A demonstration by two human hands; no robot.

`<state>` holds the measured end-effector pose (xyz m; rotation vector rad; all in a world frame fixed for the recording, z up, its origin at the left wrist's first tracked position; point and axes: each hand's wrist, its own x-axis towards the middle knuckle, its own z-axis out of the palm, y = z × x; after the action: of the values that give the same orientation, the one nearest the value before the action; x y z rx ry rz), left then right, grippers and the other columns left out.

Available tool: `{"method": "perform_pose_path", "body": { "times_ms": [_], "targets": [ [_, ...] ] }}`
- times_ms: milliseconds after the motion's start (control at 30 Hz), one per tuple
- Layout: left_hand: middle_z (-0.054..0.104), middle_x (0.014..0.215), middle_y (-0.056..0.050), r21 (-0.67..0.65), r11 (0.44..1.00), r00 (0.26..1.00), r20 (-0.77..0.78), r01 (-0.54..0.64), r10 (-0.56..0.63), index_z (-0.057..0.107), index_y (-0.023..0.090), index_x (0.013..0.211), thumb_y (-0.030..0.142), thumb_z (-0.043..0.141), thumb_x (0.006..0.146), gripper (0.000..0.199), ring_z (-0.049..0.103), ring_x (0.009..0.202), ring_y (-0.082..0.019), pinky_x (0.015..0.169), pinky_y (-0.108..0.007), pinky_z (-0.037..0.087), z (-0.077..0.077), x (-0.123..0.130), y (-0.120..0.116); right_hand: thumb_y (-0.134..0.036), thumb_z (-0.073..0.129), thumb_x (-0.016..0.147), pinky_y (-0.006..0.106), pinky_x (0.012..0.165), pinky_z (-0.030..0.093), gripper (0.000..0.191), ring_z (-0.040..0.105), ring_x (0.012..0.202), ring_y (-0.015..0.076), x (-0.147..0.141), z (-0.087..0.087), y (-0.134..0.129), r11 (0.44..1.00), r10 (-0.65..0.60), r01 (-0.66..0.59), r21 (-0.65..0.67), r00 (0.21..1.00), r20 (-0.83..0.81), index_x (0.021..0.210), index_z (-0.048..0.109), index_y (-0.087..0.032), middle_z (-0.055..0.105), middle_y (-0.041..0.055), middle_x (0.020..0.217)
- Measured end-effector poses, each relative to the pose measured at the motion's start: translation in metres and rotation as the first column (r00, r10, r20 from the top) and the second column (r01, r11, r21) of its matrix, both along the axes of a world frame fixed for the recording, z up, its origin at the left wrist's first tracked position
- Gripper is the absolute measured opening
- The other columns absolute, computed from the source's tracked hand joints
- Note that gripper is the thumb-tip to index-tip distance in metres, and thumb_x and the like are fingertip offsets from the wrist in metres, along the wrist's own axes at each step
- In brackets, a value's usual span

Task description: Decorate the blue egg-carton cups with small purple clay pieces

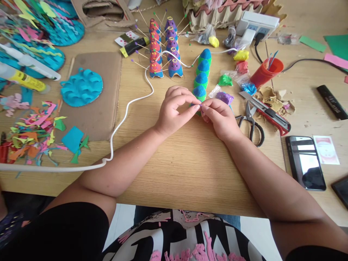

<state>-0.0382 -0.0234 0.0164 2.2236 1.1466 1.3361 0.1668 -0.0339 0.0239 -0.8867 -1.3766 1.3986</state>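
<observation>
My left hand and my right hand meet fingertip to fingertip at the near end of a blue and green bumpy strip. Between the pinched fingertips is a tiny purple piece, too small to make out well. Both hands cover part of the strip's nearest bump. Purple clay in a plastic bag lies just beyond my right hand. Further back at the left stand a red bumpy strip and a purple one, both with faces and pins sticking out.
Scissors and a red cutter lie right of my right hand. A red cup, power strip and phone are further right. A white cable crosses the left side, near cardboard and paper scraps.
</observation>
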Motion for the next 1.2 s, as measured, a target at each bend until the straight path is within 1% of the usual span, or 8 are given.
{"method": "perform_pose_path", "body": {
  "times_ms": [100, 233, 367, 533, 633, 733, 900, 1200],
  "targets": [
    [0.08, 0.11, -0.002, -0.004, 1.0, 1.0, -0.008, -0.004, 0.004, 0.083, 0.032, 0.107, 0.043, 0.074, 0.108, 0.015, 0.072, 0.122, -0.025, 0.126, -0.054, 0.055, -0.0003, -0.0002, 0.0003, -0.071, 0.087, 0.09, 0.028, 0.057, 0.033, 0.05, 0.043, 0.061, 0.0111, -0.0002, 0.0008, -0.0005, 1.0, 0.0, 0.0, -0.001, 1.0, 0.005, 0.083, 0.071, -0.024, 0.057, -0.0042, 0.068],
    [0.08, 0.109, -0.002, 0.003, 1.0, 1.0, -0.006, 0.004, -0.004, 0.083, 0.032, 0.107, 0.041, 0.074, 0.108, 0.013, 0.072, 0.122, -0.025, 0.128, -0.055, 0.053, -0.0011, -0.0005, 0.0008, -0.072, 0.087, 0.089, 0.028, 0.057, 0.032, 0.051, 0.044, 0.061, 0.011, -0.0002, 0.0009, -0.0005, 1.0, 0.0, 0.0, 0.009, 1.0, 0.008, 0.083, 0.071, -0.024, 0.057, -0.0042, 0.068],
    [0.079, 0.109, -0.002, 0.002, 1.0, 1.0, -0.016, -0.005, 0.005, 0.083, 0.031, 0.106, 0.039, 0.075, 0.108, 0.011, 0.072, 0.122, -0.025, 0.126, -0.054, 0.055, -0.0014, -0.0006, 0.0007, -0.073, 0.087, 0.089, 0.028, 0.058, 0.034, 0.052, 0.045, 0.062, 0.0109, 0.0001, 0.0003, 0.0, 1.0, -0.006, 0.005, 0.02, 1.0, 0.023, 0.083, 0.072, -0.023, 0.058, -0.004, 0.068],
    [0.079, 0.109, -0.002, 0.014, 1.0, 1.0, -0.007, 0.008, -0.008, 0.083, 0.032, 0.106, 0.038, 0.076, 0.108, 0.01, 0.072, 0.122, -0.025, 0.127, -0.055, 0.054, -0.0012, -0.0004, 0.0009, -0.075, 0.086, 0.089, 0.028, 0.057, 0.033, 0.053, 0.044, 0.061, 0.0108, -0.0003, -0.0003, 0.0003, 1.0, -0.004, 0.003, 0.027, 1.0, 0.029, 0.084, 0.072, -0.023, 0.057, -0.0042, 0.067],
    [0.08, 0.109, -0.001, -0.001, 1.0, 1.0, -0.023, -0.016, 0.016, 0.083, 0.031, 0.106, 0.037, 0.077, 0.106, 0.008, 0.072, 0.122, -0.025, 0.125, -0.054, 0.055, -0.0005, 0.0001, 0.0008, -0.075, 0.085, 0.09, 0.029, 0.057, 0.033, 0.053, 0.044, 0.062, 0.0111, -0.0007, 0.0, -0.0001, 1.0, -0.006, 0.005, 0.031, 0.999, 0.038, 0.084, 0.072, -0.024, 0.057, -0.0042, 0.068],
    [0.08, 0.109, -0.002, 0.006, 1.0, 1.0, -0.019, -0.021, 0.022, 0.084, 0.031, 0.105, 0.037, 0.077, 0.106, 0.01, 0.072, 0.122, -0.025, 0.123, -0.053, 0.057, -0.0006, 0.0001, 0.0009, -0.075, 0.086, 0.088, 0.029, 0.057, 0.033, 0.053, 0.044, 0.062, 0.0111, -0.0011, 0.0009, -0.0004, 1.0, 0.002, -0.002, 0.023, 1.0, 0.03, 0.085, 0.072, -0.024, 0.056, -0.0043, 0.068],
    [0.08, 0.109, -0.002, 0.009, 1.0, 1.0, -0.017, -0.019, 0.019, 0.084, 0.032, 0.105, 0.039, 0.076, 0.107, 0.011, 0.071, 0.122, -0.026, 0.122, -0.054, 0.057, -0.0019, -0.0003, 0.0015, -0.076, 0.087, 0.088, 0.028, 0.056, 0.033, 0.054, 0.044, 0.062, 0.0112, -0.0014, 0.002, -0.0011, 1.0, 0.004, -0.004, 0.012, 0.999, 0.034, 0.086, 0.071, -0.024, 0.056, -0.0041, 0.069],
    [0.08, 0.109, -0.002, 0.025, 1.0, 1.0, -0.016, -0.013, 0.014, 0.084, 0.032, 0.109, 0.037, 0.077, 0.107, 0.009, 0.071, 0.121, -0.025, 0.122, -0.053, 0.056, -0.0012, -0.0003, 0.0009, -0.073, 0.083, 0.093, 0.029, 0.057, 0.034, 0.05, 0.043, 0.062, 0.0116, -0.0012, 0.001, -0.001, 0.999, -0.008, 0.007, 0.035, 0.999, 0.051, 0.087, 0.071, -0.024, 0.056, -0.0038, 0.068]
  ]
}}
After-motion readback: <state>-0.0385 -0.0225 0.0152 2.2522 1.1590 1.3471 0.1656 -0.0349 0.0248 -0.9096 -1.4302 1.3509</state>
